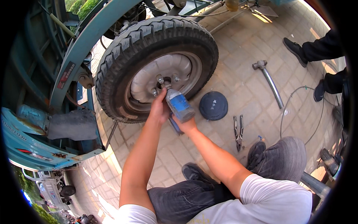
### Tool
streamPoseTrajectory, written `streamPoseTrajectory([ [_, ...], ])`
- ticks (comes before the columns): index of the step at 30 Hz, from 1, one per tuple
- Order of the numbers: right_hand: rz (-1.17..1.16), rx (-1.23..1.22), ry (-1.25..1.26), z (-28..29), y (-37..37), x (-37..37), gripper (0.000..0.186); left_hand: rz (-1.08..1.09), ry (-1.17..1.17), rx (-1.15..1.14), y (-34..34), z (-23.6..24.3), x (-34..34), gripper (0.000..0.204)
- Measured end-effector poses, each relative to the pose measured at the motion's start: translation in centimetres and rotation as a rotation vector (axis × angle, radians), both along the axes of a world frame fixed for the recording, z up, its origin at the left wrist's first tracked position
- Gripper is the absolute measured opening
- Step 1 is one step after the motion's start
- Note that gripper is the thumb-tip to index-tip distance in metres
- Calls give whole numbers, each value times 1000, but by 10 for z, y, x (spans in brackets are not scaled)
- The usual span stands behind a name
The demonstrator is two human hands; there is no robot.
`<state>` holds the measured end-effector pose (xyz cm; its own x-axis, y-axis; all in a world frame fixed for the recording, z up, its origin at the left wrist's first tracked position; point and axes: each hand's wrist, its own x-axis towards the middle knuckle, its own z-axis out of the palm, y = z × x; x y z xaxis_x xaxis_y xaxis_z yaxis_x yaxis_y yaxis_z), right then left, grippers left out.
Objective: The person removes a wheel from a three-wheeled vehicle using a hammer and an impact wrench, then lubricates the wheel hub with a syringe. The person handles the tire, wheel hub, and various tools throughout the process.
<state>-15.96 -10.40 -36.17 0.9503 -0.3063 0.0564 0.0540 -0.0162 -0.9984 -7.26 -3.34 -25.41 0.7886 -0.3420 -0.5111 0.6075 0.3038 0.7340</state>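
A clear plastic bottle (180,106) with a blue label is tilted, its neck against the hub (167,80) of a large tyred wheel (151,39). My left hand (159,107) closes on the bottle's upper side, thumb near the neck. At the base end, my right hand (188,126) grips it from below; most of its fingers are hidden. Beside that hand, a small dark bluish thing is partly covered, too little showing to name. Shiny wheel nuts (154,92) ring the hub. What is inside the bottle is hard to make out.
On the paving lie a round black cap (213,105), pliers (238,133), a hammer (269,83) and a looped thin cable (323,108). A teal vehicle frame (80,44) stands at the left. Another person's shoe (295,51) is at the right.
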Motion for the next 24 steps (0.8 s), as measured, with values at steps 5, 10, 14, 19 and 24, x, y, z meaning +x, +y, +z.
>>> streamPoseTrajectory([
  [5,-81,-18,-26,0,12,-1,39,4,-13,28,16,-11,6,38],
  [10,-79,99,-23,16,14,-1,37,-11,-33,23,21,-10,6,37],
  [14,-77,57,-35,13,11,1,38,-14,-15,16,20,-10,7,38],
  [19,-85,27,-23,8,14,0,37,-22,-43,15,20,-10,6,39],
  [24,-100,41,-3,7,16,0,37,7,-20,42,20,-5,5,39],
])
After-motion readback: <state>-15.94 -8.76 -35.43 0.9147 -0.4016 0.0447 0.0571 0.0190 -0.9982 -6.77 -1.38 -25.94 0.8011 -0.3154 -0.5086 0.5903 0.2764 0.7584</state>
